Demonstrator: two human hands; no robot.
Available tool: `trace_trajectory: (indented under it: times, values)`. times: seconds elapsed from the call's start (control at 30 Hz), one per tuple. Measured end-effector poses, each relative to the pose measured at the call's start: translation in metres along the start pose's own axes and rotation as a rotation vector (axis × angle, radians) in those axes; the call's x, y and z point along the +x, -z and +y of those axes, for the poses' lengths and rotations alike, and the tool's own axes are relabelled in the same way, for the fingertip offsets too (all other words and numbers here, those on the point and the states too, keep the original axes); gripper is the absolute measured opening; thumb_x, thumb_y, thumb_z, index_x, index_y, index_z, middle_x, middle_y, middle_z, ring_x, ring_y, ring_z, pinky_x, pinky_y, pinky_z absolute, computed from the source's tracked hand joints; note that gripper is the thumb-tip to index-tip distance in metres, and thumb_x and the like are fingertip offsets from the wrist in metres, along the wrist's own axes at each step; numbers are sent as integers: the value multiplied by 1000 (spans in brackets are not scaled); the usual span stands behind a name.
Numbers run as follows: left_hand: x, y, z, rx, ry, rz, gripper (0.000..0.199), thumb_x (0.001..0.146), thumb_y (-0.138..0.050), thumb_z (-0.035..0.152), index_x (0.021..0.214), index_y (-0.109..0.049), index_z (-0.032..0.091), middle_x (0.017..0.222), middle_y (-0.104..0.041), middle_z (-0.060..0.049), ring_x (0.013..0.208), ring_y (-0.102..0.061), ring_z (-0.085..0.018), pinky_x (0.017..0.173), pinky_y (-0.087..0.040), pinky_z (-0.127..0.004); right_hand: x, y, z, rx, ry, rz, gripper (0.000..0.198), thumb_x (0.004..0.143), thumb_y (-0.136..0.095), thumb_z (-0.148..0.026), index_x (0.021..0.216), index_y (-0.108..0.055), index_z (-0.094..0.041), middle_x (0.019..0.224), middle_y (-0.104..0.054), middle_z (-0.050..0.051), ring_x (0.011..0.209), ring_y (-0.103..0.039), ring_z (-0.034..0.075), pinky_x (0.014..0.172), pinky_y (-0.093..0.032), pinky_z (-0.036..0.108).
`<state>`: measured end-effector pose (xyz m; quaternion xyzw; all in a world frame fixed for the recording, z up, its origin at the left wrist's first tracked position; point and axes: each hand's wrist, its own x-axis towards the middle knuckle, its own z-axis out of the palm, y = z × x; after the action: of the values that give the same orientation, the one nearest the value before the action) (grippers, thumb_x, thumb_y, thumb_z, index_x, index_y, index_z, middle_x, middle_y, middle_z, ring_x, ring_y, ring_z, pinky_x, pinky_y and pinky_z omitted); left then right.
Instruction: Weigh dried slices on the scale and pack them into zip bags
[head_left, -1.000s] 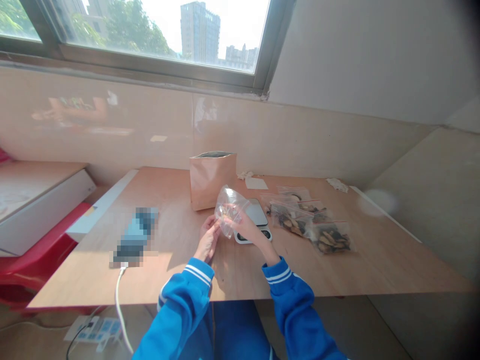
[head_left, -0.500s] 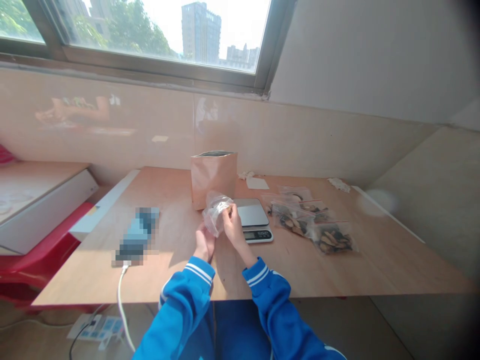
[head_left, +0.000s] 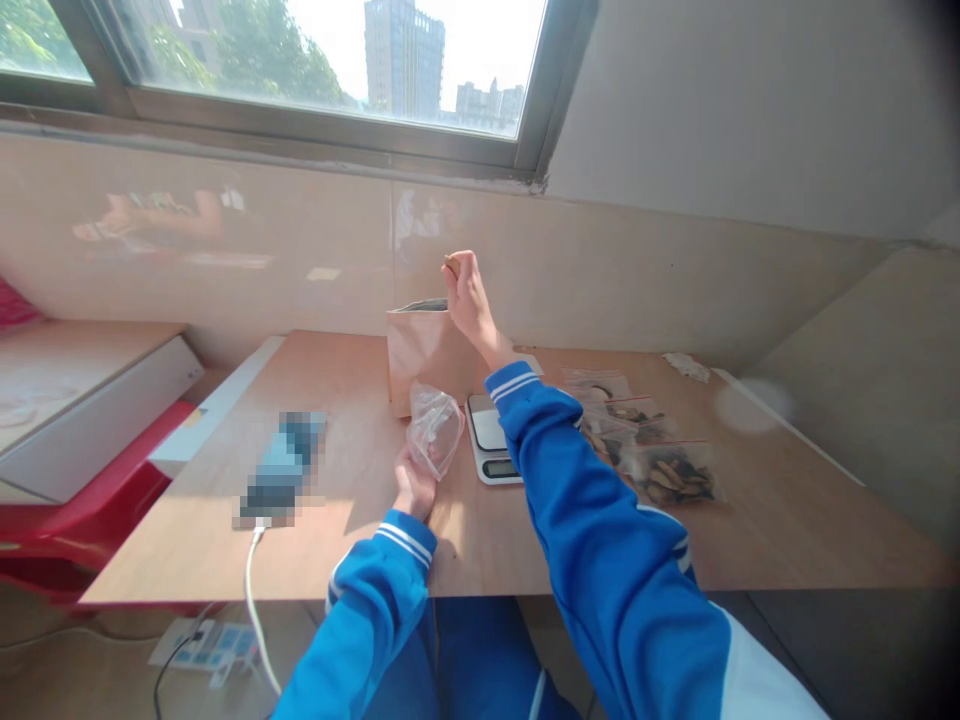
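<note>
My left hand (head_left: 415,482) is closed on a clear plastic bag (head_left: 436,430), its mouth spread open, just in front of the paper pouch. Raised above the rim of the brown paper pouch (head_left: 421,355) is my right hand (head_left: 470,298). Its thumb and fingers pinch a small brown dried slice (head_left: 451,265), mostly hidden by the fingers. The pouch stands upright with its top open; its contents cannot be seen. Right of the plastic bag lies a white kitchen scale (head_left: 487,430), partly covered by my right sleeve.
Several zip bags of dark and tan dried slices (head_left: 675,475) lie on the right of the wooden table (head_left: 352,380). A blurred phone-like object (head_left: 281,470) with a white cable (head_left: 251,580) is at the left. Crumpled white paper (head_left: 686,366) lies at the back right.
My right hand has left the plastic bag and risen up and away to above the pouch, a brown dried slice between its fingers. My left hand keeps the bag in place.
</note>
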<state>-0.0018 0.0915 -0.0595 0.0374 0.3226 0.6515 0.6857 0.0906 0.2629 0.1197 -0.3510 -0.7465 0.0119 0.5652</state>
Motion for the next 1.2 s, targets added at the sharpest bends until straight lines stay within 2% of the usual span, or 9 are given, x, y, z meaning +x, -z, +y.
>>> trace_trajectory:
  times: [0.1, 0.23, 0.43, 0.57, 0.73, 0.83, 1.03, 1.13, 1.2]
  values:
    - [-7, -6, 2, -21, 17, -18, 16, 80, -49, 21, 82, -64, 16, 67, -62, -4, 66, -61, -17, 71, -53, -33, 1, -10, 9, -56, 27, -144, 21, 100, -32, -36, 100, -48, -21, 99, -55, 8, 93, -54, 19, 90, -46, 37]
    - [-13, -13, 5, -40, 31, -19, 24, 82, -45, 19, 91, -67, 15, 79, -69, -8, 78, -66, -21, 70, -55, -33, -14, -7, 10, -79, 27, -165, 23, 101, -31, -35, 103, -48, -20, 97, -56, 7, 90, -54, 18, 86, -46, 33]
    - [-9, -10, 5, -33, 15, -13, 33, 79, -45, 18, 103, -67, 15, 84, -71, -7, 80, -67, -21, 70, -57, -34, -23, 1, 1, -254, 114, -239, 27, 99, -38, -36, 93, -58, -19, 95, -62, 8, 93, -54, 21, 87, -42, 33]
    - [-9, -8, 4, -39, 22, -70, 34, 78, -49, 21, 105, -68, 17, 90, -71, -8, 88, -68, -22, 74, -57, -35, -21, 3, -3, -429, 151, -425, 43, 102, -32, -36, 86, -69, -20, 88, -70, 6, 89, -60, 20, 89, -39, 32]
    - [-8, -7, 3, -3, -12, -52, 34, 75, -51, 20, 103, -69, 17, 91, -72, -7, 85, -68, -21, 75, -56, -35, -13, 8, -12, -563, 85, -580, 43, 102, -32, -42, 103, -71, -23, 94, -75, 5, 80, -66, 19, 71, -41, 29]
    - [-5, -5, 2, -6, 9, -39, 30, 76, -52, 25, 100, -69, 19, 87, -71, -7, 85, -68, -23, 77, -56, -38, -12, 7, -15, -586, 72, -585, 42, 101, -35, -43, 99, -70, -20, 89, -74, 8, 77, -66, 20, 69, -41, 30]
    - [-6, -4, 1, -17, 13, -54, 29, 76, -52, 28, 98, -68, 19, 85, -70, -8, 89, -66, -24, 78, -55, -38, -17, 2, -15, -516, 128, -447, 53, 103, -29, -36, 72, -68, -17, 87, -69, 9, 95, -58, 20, 89, -40, 34]
    - [-7, -5, 2, 13, -3, -69, 25, 75, -52, 25, 94, -66, 18, 77, -66, -7, 82, -63, -22, 76, -53, -36, -18, 1, -15, -497, 154, -417, 52, 103, -29, -33, 71, -66, -16, 94, -66, 11, 97, -57, 22, 89, -40, 36]
    - [-7, -5, 3, 34, -18, -65, 21, 75, -52, 24, 91, -65, 18, 68, -60, -4, 71, -60, -19, 72, -52, -34, -19, 0, -14, -502, 132, -428, 47, 103, -29, -33, 77, -65, -17, 89, -66, 10, 88, -59, 21, 84, -41, 34]
